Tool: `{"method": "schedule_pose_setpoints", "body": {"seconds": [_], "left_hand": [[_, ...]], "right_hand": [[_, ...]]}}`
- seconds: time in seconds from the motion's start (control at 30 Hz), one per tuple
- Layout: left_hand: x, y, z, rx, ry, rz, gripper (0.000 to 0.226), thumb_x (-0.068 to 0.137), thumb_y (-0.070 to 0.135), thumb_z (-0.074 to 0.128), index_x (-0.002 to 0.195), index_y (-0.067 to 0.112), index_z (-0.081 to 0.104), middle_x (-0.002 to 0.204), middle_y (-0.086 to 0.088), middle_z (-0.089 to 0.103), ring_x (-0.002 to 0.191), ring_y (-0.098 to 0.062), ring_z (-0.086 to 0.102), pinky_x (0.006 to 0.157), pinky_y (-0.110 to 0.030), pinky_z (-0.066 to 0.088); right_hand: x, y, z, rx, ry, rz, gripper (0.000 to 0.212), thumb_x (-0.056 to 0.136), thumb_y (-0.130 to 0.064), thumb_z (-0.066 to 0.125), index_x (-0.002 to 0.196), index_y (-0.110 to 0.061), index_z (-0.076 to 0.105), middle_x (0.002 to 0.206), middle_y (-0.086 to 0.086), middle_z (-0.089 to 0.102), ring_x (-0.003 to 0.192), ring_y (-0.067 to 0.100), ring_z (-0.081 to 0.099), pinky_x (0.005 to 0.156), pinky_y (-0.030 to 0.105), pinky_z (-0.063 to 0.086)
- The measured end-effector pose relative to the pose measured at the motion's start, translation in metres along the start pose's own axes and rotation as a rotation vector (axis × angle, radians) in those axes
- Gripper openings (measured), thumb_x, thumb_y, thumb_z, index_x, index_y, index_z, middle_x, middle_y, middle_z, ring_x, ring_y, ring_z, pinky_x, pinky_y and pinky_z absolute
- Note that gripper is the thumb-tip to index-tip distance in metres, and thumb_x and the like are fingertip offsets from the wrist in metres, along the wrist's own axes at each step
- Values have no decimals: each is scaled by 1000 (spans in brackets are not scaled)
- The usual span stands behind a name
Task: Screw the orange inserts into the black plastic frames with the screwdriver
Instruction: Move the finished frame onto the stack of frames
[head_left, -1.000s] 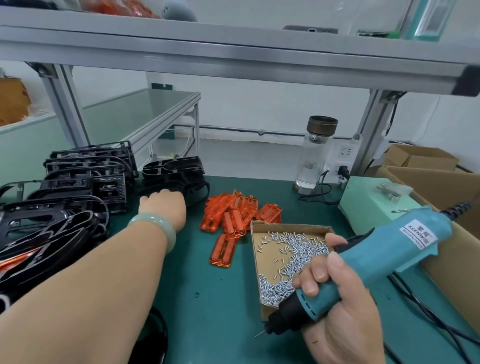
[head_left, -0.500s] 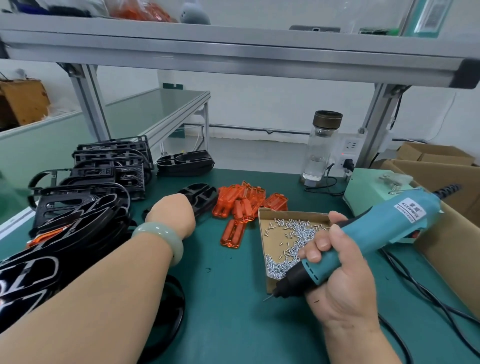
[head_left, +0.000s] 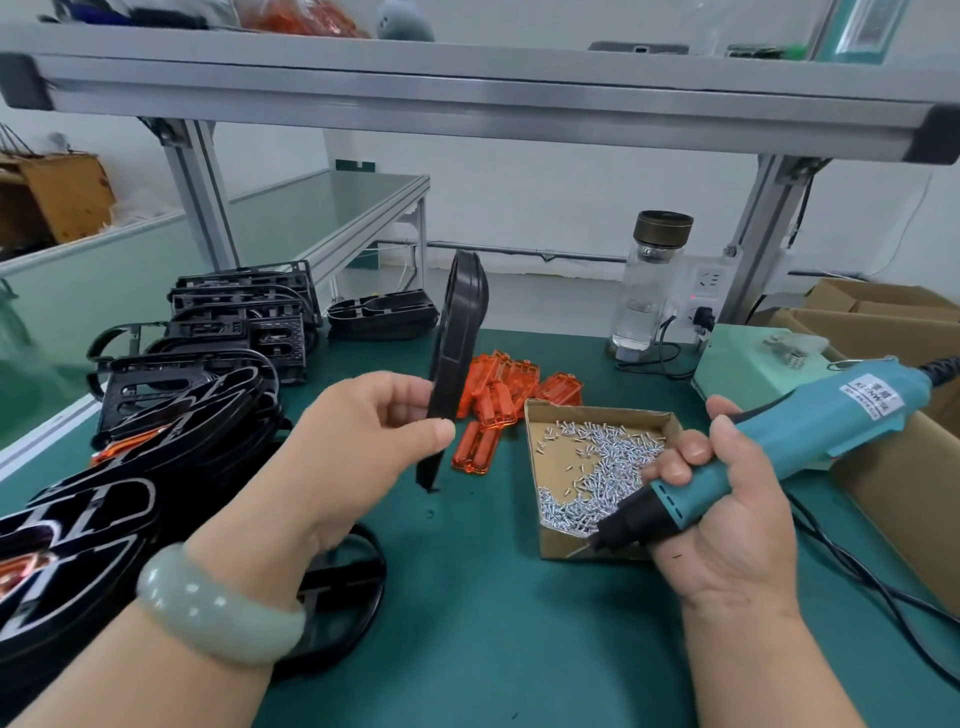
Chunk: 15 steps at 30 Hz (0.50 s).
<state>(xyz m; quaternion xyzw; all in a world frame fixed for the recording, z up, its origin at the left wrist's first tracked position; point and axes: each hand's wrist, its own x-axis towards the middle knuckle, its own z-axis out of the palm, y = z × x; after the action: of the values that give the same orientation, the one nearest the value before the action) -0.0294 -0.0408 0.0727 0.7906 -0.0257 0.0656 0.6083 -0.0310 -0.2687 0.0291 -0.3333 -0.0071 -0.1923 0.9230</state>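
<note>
Grip: your left hand (head_left: 358, 436) is pinching the black frame (head_left: 460, 332) near its lower end, between thumb and fingers, so the frame is standing on edge. Whether its lower tip is touching the mat (head_left: 493, 623) cannot be told. Just beyond the pinch, the orange inserts (head_left: 498, 395) are lying in a loose pile, and none is showing in the held frame. Right of the pinch, your right hand (head_left: 727, 519) is wrapping its fingers round the screwdriver (head_left: 810, 431), whose bit is pointing down over the near corner of the screw tray (head_left: 597, 409). The step in hand is probably bringing the frame to working position. It is best to be laying it flat, recess upward, before seating an insert, since a frame pinched at one end is likely to twist under the driver.
</note>
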Motion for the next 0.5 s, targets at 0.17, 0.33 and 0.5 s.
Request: {"method": "schedule_pose_setpoints", "body": {"seconds": [0.17,0.33,0.5], "left_hand": [[-37,-2,-4,-101,-247,57,25,66,8,75,86,22,71,82,-3,72,71,-14,65,70,-28,53],[-60,-5,-4,296,-447,122,31,64,26,74,91,39,64,89,15,69,72,-2,65,72,-20,52],[-75,-2,11,809,-570,251,30,82,43,61,109,52,51,106,27,50,100,8,48,89,-15,40]], "right_hand": [[2,0,0,28,56,-25,11,96,-16,49,95,-25,57,58,-9,46,47,6,43,55,18,42],[3,-3,1,39,118,-86,12,96,-16,54,93,-28,56,59,-10,48,49,5,45,58,19,41],[4,-4,-1,4,175,-140,14,96,-13,56,93,-26,56,60,-8,48,50,8,46,58,21,41]]}}
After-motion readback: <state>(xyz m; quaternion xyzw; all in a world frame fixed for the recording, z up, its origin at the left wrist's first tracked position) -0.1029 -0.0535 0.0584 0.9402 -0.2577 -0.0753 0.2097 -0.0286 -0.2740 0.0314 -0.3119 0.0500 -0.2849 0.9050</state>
